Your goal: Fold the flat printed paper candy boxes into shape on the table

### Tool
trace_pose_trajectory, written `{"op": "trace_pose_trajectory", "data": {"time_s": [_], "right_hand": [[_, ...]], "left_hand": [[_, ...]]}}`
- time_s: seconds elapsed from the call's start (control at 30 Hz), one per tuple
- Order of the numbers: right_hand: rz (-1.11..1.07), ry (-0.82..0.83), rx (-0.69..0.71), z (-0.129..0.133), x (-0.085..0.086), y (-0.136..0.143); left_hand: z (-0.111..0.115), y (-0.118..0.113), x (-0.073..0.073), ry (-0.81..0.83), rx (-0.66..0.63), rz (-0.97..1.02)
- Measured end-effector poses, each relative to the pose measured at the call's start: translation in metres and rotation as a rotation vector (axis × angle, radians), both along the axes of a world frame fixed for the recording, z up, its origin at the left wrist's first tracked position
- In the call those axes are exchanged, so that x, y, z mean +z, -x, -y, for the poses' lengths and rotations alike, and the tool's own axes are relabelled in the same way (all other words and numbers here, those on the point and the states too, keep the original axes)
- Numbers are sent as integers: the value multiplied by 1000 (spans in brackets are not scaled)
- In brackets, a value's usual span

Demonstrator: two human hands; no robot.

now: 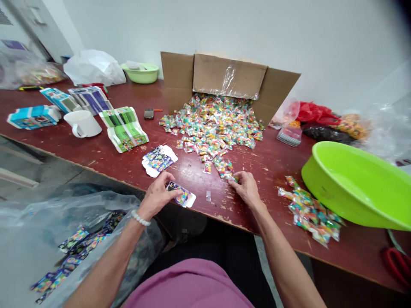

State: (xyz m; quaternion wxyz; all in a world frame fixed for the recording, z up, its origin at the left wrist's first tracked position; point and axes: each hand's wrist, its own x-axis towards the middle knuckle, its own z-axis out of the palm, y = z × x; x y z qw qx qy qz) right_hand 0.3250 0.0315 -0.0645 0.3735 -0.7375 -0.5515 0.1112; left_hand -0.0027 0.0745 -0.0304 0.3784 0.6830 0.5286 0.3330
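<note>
My left hand [159, 194] is closed around a small printed purple carton [180, 194], whose white end flap stands open to the right, close to the table's front edge. My right hand [246, 187] pinches a small clear candy packet [233, 179] at the near tip of the heap. That heap of candy packets [218, 124], filled with colourful sweets, spills from an open cardboard box [229, 75] lying against the wall. Just behind my left hand lie flat purple cartons [159, 159]. A small clear scrap [208, 196] rests between my hands.
Stacks of green cartons [124, 128] and blue cartons [34, 117] stand at left near a white mug [82, 123]. On the right are a lime-green basin [359, 184] and loose packets [313, 211]. A clear bag [125, 207] holding purple cartons hangs below the table's left front edge.
</note>
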Motion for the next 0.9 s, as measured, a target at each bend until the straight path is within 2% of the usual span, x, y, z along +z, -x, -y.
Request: {"op": "trace_pose_trajectory", "data": {"time_s": [0.07, 0.17, 0.27, 0.33, 0.43, 0.5, 0.57, 0.7, 0.83, 0.9], "right_hand": [[-38, -41, -5, 1, 1, -1], [-112, -129, -69, 5, 5, -7], [-227, -200, -176, 14, 15, -11], [-316, -208, -189, 23, 26, -6], [-503, -131, -39, 39, 46, 22], [-704, -51, 139, 50, 59, 48], [-807, 7, 275, 59, 67, 71], [-764, 100, 421, 69, 79, 93], [-581, 120, 637, 70, 90, 91], [-659, 149, 662, 68, 90, 90]], "left_hand": [[0, 13, 7, 19, -84, -100], [6, 23, 20, 137, -227, -132], [17, 21, 29, 291, -334, -163], [26, 14, 32, 397, -337, -119], [42, 0, 34, 512, -338, 108], [53, -9, 36, 563, -394, 260], [62, -15, 38, 627, -479, 365], [74, -24, 39, 746, -609, 492], [82, -32, 35, 691, -580, 539], [85, -35, 34, 670, -544, 579]]}}
